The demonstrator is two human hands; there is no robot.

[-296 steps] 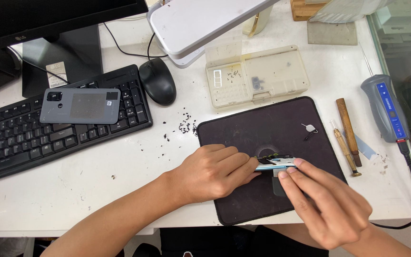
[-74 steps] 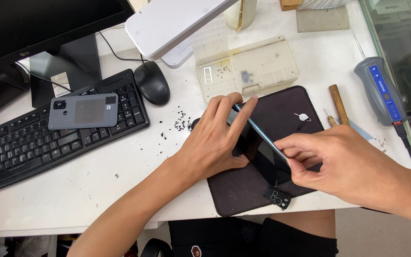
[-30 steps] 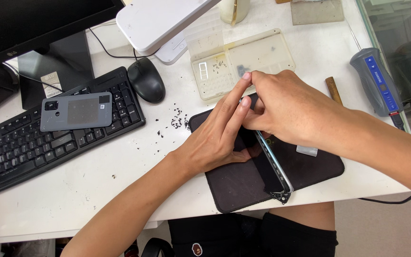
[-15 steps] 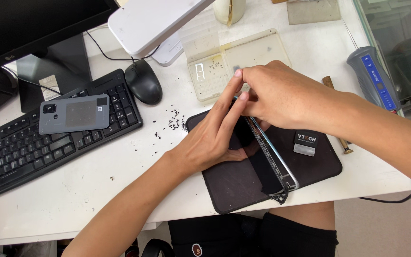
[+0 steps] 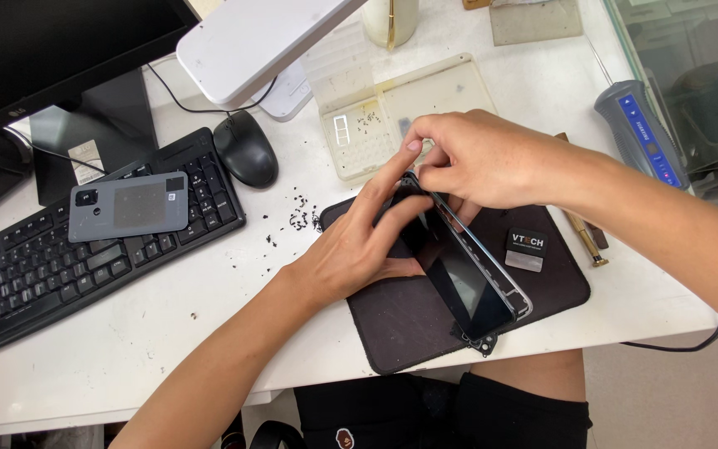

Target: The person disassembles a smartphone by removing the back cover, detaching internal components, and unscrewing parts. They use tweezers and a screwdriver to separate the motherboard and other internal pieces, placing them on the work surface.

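Your left hand (image 5: pixel 359 249) lay on the dark mat (image 5: pixel 409 324), fingers stretched flat along the black phone (image 5: pixel 463 270), propping it tilted on its long edge. Your right hand (image 5: pixel 479 158) had its fingers pinched together on the phone's top corner, beside your left fingertip. The phone's lower end reached the worktop's (image 5: pixel 168 333) near edge. A small black card (image 5: pixel 528 248) lay just right of it.
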